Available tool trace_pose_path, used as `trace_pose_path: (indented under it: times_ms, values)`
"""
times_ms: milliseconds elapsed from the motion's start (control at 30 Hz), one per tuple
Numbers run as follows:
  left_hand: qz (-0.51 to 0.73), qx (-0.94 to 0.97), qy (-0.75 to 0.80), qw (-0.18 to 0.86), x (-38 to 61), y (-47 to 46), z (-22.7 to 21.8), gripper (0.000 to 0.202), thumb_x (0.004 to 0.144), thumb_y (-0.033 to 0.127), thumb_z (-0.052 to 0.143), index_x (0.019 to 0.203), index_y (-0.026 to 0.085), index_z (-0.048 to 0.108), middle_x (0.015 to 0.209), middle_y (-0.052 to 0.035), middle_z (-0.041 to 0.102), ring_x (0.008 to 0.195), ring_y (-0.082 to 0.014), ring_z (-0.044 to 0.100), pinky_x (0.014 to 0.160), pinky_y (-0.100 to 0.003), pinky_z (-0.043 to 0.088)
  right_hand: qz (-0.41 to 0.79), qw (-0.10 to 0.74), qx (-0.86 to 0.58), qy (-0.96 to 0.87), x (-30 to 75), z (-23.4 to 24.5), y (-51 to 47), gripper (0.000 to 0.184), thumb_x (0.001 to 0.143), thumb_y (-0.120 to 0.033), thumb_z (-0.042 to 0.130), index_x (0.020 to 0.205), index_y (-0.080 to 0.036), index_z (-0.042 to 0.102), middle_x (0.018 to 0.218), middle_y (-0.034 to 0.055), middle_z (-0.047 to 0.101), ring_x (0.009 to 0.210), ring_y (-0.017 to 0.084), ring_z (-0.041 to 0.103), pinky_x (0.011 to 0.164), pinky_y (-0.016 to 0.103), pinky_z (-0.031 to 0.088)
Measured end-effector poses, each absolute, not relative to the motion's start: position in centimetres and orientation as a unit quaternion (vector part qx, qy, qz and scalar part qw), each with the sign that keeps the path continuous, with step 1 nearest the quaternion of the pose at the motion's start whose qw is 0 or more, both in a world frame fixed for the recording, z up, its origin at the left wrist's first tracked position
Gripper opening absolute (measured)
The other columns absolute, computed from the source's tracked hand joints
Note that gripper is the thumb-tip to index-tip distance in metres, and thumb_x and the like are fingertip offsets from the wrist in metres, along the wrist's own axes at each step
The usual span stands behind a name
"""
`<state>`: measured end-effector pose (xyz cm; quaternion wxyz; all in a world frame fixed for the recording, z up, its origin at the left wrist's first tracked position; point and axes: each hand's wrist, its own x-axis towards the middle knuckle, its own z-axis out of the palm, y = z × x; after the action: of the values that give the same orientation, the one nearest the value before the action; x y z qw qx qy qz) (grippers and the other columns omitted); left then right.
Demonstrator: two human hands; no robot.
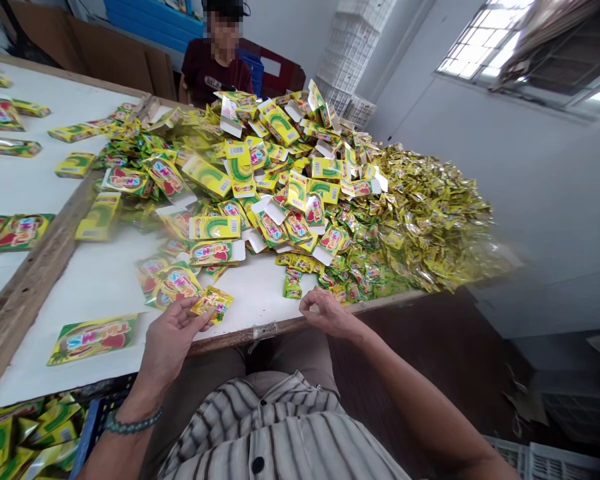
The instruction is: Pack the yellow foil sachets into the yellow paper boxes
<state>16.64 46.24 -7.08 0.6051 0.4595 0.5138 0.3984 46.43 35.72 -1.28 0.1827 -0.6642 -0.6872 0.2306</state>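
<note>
My left hand (pixel 173 333) is at the near edge of the white table (pixel 105 280), thumb and fingers pinched on a small yellow candy sachet (pixel 213 303). My right hand (pixel 327 312) rests curled on the table edge a little to the right, close to loose small sachets (pixel 293 287); whether it holds anything is hidden. A big heap of small yellow-green sachets (pixel 430 213) lies to the right, and a pile of yellow cardboard boxes (pixel 260 173) fills the table's middle. Larger flat pouches (pixel 93 338) lie near my left hand.
A person in a dark red shirt (pixel 215 70) sits at the far side of the table. A wooden strip (pixel 35 273) divides this table from another on the left, which carries more pouches. A blue crate with packs (pixel 25 433) stands by my left knee.
</note>
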Motion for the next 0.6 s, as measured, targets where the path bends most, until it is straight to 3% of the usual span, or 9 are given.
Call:
trace_pose_path:
  times_ms: [167,300,333,400,467,600]
  values:
    - [0.400,0.455,0.513,0.608,16.6,46.2,-6.9,0.053,0.057,0.039,0.084,0.099,0.016,0.061,0.064,0.0042,0.066,0.055,-0.0120,0.062,0.060,-0.024,0.053,0.338,0.217,-0.698,-0.593,48.8,3.0,30.6,0.009,0.081,-0.021,0.052,0.076,-0.018,0.059,0.077,0.0005,0.059,0.073,0.014,0.053,0.071,0.027,0.042]
    - [0.406,0.453,0.517,0.603,16.6,46.2,-7.1,0.051,0.055,0.038,0.084,0.096,0.018,0.062,0.067,0.0039,0.067,0.055,-0.0127,0.063,0.060,-0.025,0.053,0.364,0.206,-0.745,-0.521,53.7,3.1,23.1,0.014,0.083,-0.028,0.050,0.078,-0.021,0.062,0.071,0.0023,0.059,0.062,0.015,0.052,0.056,0.027,0.041]
    - [0.406,0.452,0.517,0.603,16.6,46.3,-7.2,0.051,0.055,0.038,0.084,0.096,0.018,0.062,0.068,0.0037,0.067,0.055,-0.0131,0.063,0.060,-0.025,0.053,0.340,0.172,-0.764,-0.520,54.8,2.5,21.1,0.013,0.080,-0.030,0.055,0.073,-0.022,0.062,0.067,0.0026,0.059,0.059,0.016,0.052,0.054,0.028,0.041]
    - [0.403,0.452,0.514,0.607,16.6,46.3,-7.2,0.051,0.055,0.038,0.083,0.097,0.018,0.062,0.068,0.0034,0.067,0.055,-0.0136,0.063,0.059,-0.026,0.053,0.163,0.106,-0.836,-0.513,56.3,1.0,17.7,0.019,0.066,-0.034,0.071,0.058,-0.023,0.058,0.057,0.0021,0.053,0.055,0.018,0.051,0.052,0.031,0.039]
    - [0.391,0.458,0.513,0.612,16.7,46.3,-6.9,0.053,0.054,0.039,0.083,0.097,0.018,0.061,0.066,0.0038,0.066,0.054,-0.0135,0.062,0.058,-0.025,0.053,0.050,0.049,-0.868,-0.491,56.5,-0.5,16.1,0.021,0.067,-0.032,0.069,0.055,-0.023,0.056,0.055,0.0030,0.052,0.056,0.020,0.051,0.056,0.034,0.040]
    - [0.347,0.482,0.506,0.625,17.4,46.3,-5.9,0.057,0.051,0.042,0.082,0.097,0.017,0.060,0.059,0.0056,0.061,0.055,-0.0146,0.060,0.056,-0.026,0.051,-0.059,0.063,-0.850,-0.519,53.3,-2.1,19.8,0.012,0.082,-0.024,0.053,0.078,-0.023,0.065,0.080,0.0095,0.063,0.074,0.023,0.056,0.066,0.034,0.041]
